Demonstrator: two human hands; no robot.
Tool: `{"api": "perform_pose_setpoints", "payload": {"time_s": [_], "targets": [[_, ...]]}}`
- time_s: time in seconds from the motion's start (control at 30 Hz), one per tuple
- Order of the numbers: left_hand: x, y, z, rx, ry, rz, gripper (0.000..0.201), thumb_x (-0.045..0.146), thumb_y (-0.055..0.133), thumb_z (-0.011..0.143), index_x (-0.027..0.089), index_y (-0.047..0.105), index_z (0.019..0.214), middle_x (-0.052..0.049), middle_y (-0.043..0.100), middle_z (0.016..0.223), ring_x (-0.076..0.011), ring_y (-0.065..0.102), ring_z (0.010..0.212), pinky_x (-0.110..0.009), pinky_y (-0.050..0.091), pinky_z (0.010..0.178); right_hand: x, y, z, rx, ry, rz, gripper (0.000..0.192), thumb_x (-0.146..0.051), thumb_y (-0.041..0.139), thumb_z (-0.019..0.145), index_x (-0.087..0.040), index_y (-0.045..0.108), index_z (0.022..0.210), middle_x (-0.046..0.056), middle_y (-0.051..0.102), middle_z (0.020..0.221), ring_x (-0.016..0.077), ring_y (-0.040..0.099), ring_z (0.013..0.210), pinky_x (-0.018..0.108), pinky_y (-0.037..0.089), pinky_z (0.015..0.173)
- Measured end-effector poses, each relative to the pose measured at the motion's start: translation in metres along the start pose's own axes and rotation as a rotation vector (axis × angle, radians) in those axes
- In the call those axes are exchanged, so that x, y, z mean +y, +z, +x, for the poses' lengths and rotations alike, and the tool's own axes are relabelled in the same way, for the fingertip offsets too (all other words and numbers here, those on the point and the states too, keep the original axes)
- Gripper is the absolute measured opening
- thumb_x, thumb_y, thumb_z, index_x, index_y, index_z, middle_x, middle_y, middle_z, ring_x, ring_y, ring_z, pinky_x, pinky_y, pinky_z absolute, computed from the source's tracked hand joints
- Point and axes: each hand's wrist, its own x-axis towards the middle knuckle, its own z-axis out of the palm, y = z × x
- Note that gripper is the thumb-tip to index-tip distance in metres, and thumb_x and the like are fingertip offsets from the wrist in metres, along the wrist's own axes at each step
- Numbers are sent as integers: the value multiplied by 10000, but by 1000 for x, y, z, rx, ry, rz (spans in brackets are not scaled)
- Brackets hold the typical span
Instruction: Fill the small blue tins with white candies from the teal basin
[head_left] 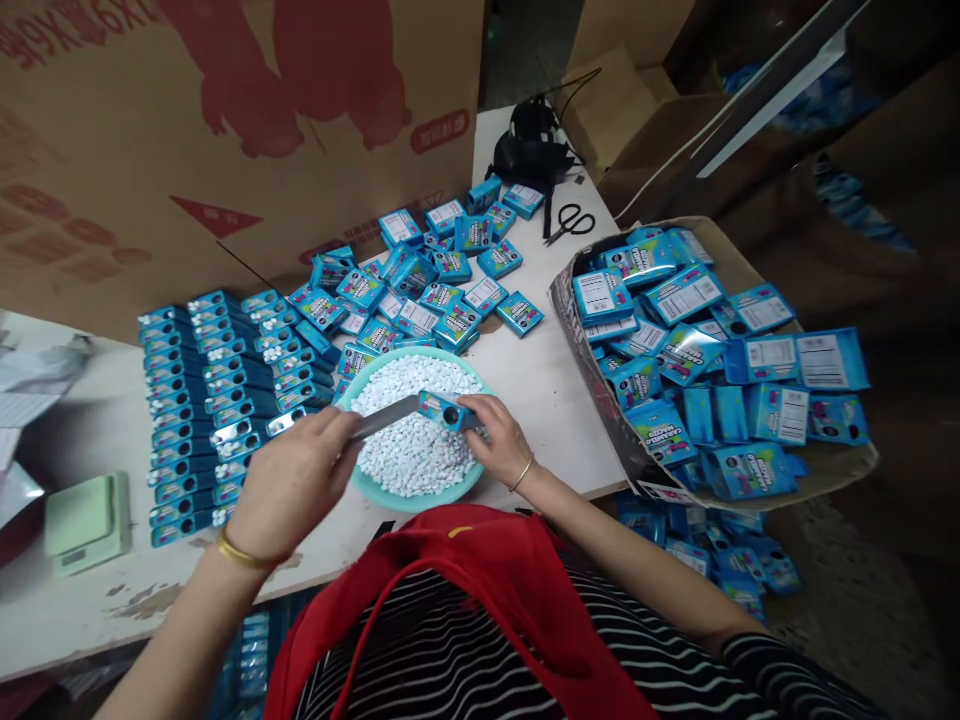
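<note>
My left hand (296, 482) is closed around the handle of a narrow metal scoop (388, 416). The scoop's tip meets one end of a small blue candy box (444, 411), which my right hand (496, 438) grips by its other end. A dark round hole shows in the box's upper face. Both hands are over a light green bowl (424, 505) filled with small white candies (409, 460). Left of the bowl, several blue boxes (176, 420) stand in packed columns, many with white candies at their ends.
A loose pile of blue boxes (450, 265) lies behind the bowl. An open carton (574, 345) of boxes stands right. Black-handled scissors (571, 220) and a black bundle (529, 150) lie at the back. A pale green scale (88, 520) sits left; a large carton (150, 130) walls the back.
</note>
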Motion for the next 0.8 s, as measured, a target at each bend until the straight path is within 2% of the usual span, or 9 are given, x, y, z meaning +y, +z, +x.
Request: {"api": "perform_pose_setpoints", "payload": {"time_s": [0.1,0.17,0.27,0.33,0.43,0.57,0.7,0.8], "targets": [[-27,64,-11,-161,-154,-84,261,316,397,901,188,587,1026,-88,629,1046,-244,607,935,-330,476,720,7,-11,2,45,73,21,376,-149,523,819,-200,529,1191,95,589,1129,234,540,1078,423,468,958],[-29,111,-12,-258,-162,-163,245,277,392,898,178,589,1006,-98,636,1011,-245,602,956,-334,475,760,12,-18,4,69,110,22,356,-172,532,823,-200,535,1179,94,590,1108,235,549,1058,418,473,938],[-9,167,1,-174,-174,-358,238,241,409,885,172,574,1042,-116,627,1063,-249,576,1026,-349,471,829,16,-24,5,99,148,15,323,-205,553,824,-200,543,1147,91,598,1079,234,563,1029,408,482,913],[7,189,15,-94,-195,-456,254,235,410,883,165,564,1072,-136,617,1102,-262,568,1046,-374,471,848,18,-24,5,112,173,19,307,-226,569,823,-202,545,1129,86,605,1053,230,573,1000,396,491,887],[18,204,28,-44,-204,-535,267,233,419,885,164,548,1108,-143,603,1160,-258,565,1075,-387,464,892,19,-19,1,117,219,47,304,-254,582,826,-206,541,1124,81,611,1037,223,581,972,384,498,863],[10,204,26,-11,-184,-646,263,301,457,893,171,532,1108,-99,626,1111,-200,595,1002,-333,477,888,18,-16,-3,114,255,71,318,-274,590,827,-204,537,1133,84,609,1058,221,581,988,384,494,878],[-1,190,18,47,-122,-781,287,377,474,897,175,532,1092,-66,629,1030,-154,595,904,-284,488,826,17,-22,-4,109,242,48,314,-247,590,823,-198,543,1130,83,609,1050,223,581,981,382,496,866],[-7,166,15,101,-47,-844,292,393,498,889,173,549,1073,-61,627,1000,-152,584,881,-286,480,807,18,-28,-4,80,183,-25,315,-199,563,819,-188,549,1134,93,606,1059,239,569,1004,407,490,883]]}}
